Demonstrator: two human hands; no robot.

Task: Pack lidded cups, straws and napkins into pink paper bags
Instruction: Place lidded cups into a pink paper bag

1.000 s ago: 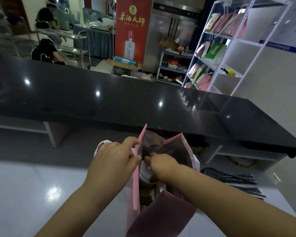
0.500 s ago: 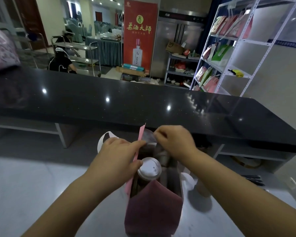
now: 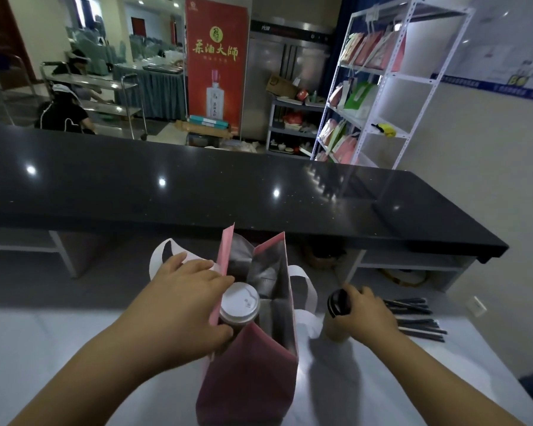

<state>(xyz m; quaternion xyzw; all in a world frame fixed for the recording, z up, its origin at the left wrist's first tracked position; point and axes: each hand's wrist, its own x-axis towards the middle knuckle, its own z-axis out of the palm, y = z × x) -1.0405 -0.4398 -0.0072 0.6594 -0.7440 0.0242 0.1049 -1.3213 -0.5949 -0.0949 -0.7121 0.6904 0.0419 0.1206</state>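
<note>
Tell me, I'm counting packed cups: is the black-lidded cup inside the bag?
No, the right hand grips that cup on the counter beside the bag.

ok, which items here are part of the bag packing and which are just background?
In the job:
pink paper bag, gripped by the left hand
white-lidded cup standing inside it
black-lidded tan cup held by the right hand
dark wrapped straws on the white table

Lying about:
black stone counter
red standing banner
white metal shelf rack
steel trolley

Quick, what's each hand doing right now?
Left hand: gripping the left wall of the pink bag.
Right hand: gripping the black-lidded cup beside the bag.
</note>
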